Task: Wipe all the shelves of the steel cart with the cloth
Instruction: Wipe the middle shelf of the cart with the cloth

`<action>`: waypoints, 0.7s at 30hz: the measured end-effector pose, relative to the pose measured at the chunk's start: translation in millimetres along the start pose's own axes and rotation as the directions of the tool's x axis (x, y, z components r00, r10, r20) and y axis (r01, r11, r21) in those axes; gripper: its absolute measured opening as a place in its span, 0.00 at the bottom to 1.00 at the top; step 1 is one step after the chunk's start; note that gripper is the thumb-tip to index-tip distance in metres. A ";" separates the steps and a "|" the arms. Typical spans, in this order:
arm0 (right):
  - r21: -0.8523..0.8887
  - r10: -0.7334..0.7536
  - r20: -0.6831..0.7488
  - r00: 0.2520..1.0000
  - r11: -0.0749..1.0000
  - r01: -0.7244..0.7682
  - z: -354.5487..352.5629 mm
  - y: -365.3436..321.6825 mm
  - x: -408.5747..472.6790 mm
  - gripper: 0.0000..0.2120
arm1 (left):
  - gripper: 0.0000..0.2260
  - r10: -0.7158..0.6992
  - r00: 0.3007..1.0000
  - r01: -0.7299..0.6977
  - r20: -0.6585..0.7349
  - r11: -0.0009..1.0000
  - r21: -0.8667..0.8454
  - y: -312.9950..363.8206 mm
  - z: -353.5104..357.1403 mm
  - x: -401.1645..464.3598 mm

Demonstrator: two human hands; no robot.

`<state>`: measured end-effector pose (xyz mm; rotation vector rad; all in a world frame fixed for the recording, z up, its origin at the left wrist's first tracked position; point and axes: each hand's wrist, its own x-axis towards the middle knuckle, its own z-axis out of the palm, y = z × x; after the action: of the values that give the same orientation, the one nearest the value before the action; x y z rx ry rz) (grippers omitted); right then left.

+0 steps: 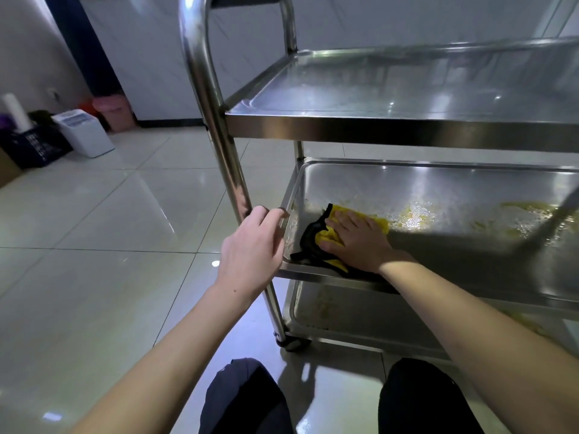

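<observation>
Right hand (357, 242) presses flat, fingers spread, on the soft yellow-and-black cloth (316, 242) at the middle shelf's (470, 189) wet left corner, left hand (250, 245) curled round the steel cart's post (219, 126), and that limp, light rag looks best driven under a flat palm.

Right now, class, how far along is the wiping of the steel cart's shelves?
Done, apparently: the top shelf shows no residue. In hand: the right hand presses the yellow-and-black cloth flat on the middle shelf near its left corner, while the left hand steadies the cart post. Left: the yellowish smear further right, and the stained bottom shelf.
</observation>
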<state>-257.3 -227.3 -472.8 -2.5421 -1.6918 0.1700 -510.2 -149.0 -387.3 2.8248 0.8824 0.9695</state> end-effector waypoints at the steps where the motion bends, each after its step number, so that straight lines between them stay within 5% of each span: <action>1: -0.007 -0.001 -0.002 1.000 1.000 0.001 0.6 -0.3 0.0 0.39 | 0.13 0.033 0.998 -0.032 -0.044 0.999 0.029 -1.9 -1.1 -0.7; 5: -0.004 -0.005 0.001 1.000 1.000 0.005 1.4 0.0 0.4 0.37 | 0.15 0.091 0.984 -0.059 -0.155 0.978 0.199 -5.5 1.1 0.8; 10: 0.010 -0.028 0.011 1.000 1.000 0.028 2.2 0.0 3.9 0.41 | 0.13 0.145 0.984 -0.130 -0.099 0.981 0.146 -1.2 7.9 16.4; 14: 0.005 -0.088 -0.014 0.996 0.996 0.088 3.1 -3.7 7.1 0.47 | 0.06 0.077 0.986 -0.054 -0.149 0.987 0.148 -2.1 16.3 26.3; 21: 0.020 -0.101 -0.029 0.994 0.995 0.101 7.9 1.6 31.8 0.39 | 0.05 0.125 0.969 -0.059 -0.213 0.955 0.291 -11.9 31.8 28.7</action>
<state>-244.8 -198.5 -482.3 -2.4248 -1.7926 0.1443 -479.5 -119.2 -399.3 3.0591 0.9906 1.3028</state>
